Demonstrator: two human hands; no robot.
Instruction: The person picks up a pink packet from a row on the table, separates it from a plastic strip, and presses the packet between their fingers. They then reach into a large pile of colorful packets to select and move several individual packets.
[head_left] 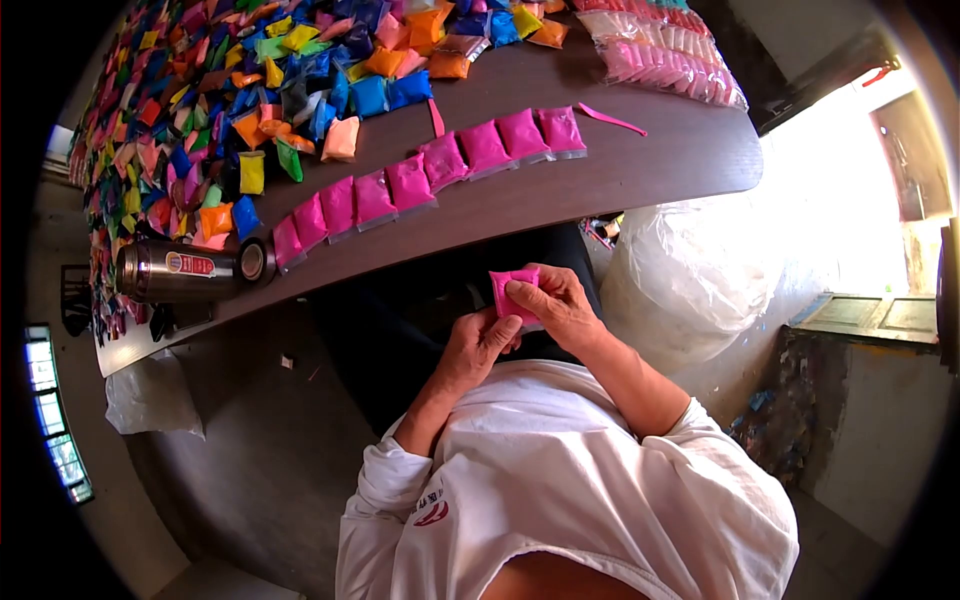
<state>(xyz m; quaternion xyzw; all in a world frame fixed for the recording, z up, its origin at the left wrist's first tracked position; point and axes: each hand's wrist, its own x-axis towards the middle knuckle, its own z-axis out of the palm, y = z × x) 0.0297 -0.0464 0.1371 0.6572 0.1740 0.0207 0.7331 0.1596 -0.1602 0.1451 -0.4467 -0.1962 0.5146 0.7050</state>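
A small pink packet (515, 288) is held over my lap, just off the table's front edge. My left hand (485, 340) is closed on its lower end. At its upper right, my right hand (558, 305) pinches the same packet, thumb on its face. Part of the packet is hidden behind my fingers. On the table, several matching pink packets (408, 183) lie side by side in a curved row. Two pink strips lie by the row, one (612, 120) at its right end and another (437, 118) behind it.
A large pile of multicoloured packets (255, 85) covers the table's left and back. A steel flask (185, 272) lies at the left edge. Bagged pink packets (665, 60) rest at the back right. A big clear plastic bag (690, 275) stands on the floor right of my knees.
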